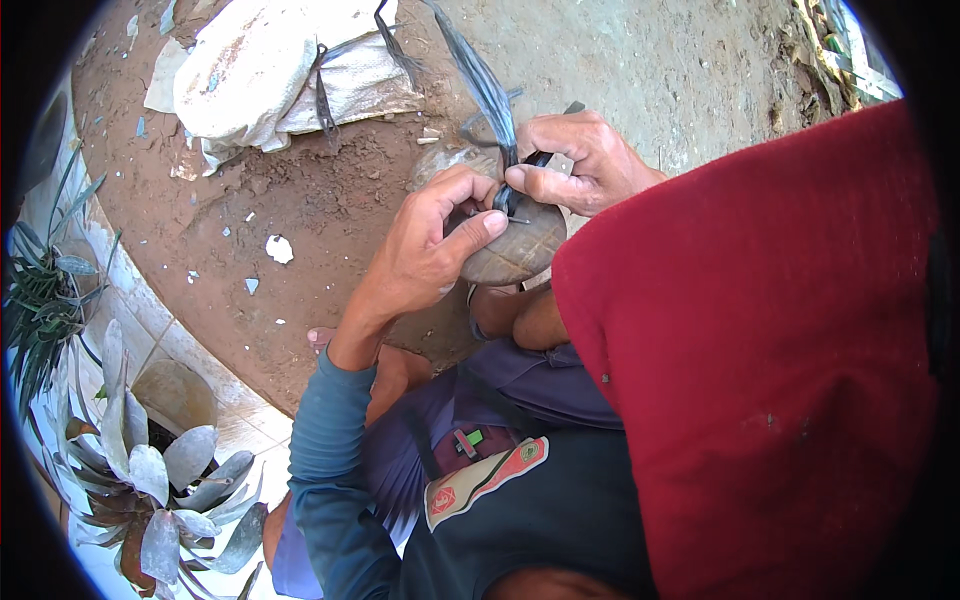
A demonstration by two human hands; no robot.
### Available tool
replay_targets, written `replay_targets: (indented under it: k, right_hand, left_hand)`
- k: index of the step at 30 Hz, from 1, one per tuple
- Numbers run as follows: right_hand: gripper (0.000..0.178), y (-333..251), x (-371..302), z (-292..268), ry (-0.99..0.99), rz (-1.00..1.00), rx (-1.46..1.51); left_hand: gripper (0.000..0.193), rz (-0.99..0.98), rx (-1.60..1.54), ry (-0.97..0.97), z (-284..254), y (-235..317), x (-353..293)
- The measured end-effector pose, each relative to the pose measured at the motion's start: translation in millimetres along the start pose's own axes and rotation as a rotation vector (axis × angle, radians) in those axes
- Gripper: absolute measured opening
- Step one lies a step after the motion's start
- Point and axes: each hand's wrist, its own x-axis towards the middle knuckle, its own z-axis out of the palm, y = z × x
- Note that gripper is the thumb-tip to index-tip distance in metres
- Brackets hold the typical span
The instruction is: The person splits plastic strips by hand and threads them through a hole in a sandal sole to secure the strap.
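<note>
A round, brown, weathered object [515, 255] with lines across its face sits between my hands; I cannot tell its material. Over it, my left hand [425, 240] is closed, thumb and fingers pressed around a looped black strip [506, 200]. A thin nail-like piece pokes out of the loop beside the left thumb. My right hand [590, 165] pinches the black strip between thumb and fingers just to the right of the loop. From the loop, a long grey-black plastic ribbon [480, 85] runs up past the top edge. Fingers partly hide the loop.
White sacks [265, 70] lie on the dirt at upper left, with dark ribbon ends on them. Potted plants [160, 470] stand along a curved tiled edge at left. Red cloth [760, 330] covers much of the right side. Pale scraps [279, 249] dot the soil.
</note>
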Motion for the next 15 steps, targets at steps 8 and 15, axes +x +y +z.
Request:
replay_targets:
  k: [8,15]
  right_hand:
    - [0.014,-10,-4,5,0.081,0.212,0.199]
    - [0.013,-10,-7,7,0.063,0.457,0.427]
  left_hand:
    - [0.022,-0.007,0.190,0.138,8,19,-2]
    - [0.014,0.051,0.136,0.122,6,3,-1]
